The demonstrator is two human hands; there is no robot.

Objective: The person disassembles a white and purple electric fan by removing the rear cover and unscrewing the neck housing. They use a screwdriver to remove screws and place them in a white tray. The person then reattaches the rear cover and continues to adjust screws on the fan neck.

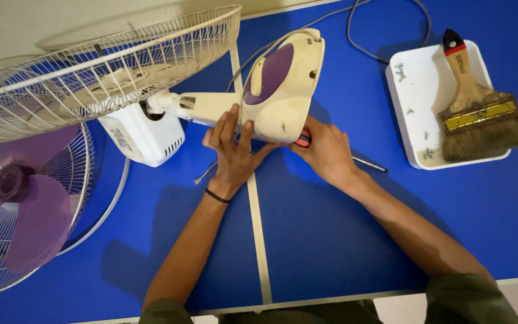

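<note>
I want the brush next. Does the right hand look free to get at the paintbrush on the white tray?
Probably not yet: the right hand is holding a red-handled tool against the fan base. The path over to the paintbrush looks open otherwise.

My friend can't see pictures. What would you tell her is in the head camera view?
Two bare hands work on a cream and purple fan base lying on a blue table: the left hand steadies it while the right hand holds a red-handled screwdriver against it. A white tray holds a wooden paintbrush and small screws.
</note>
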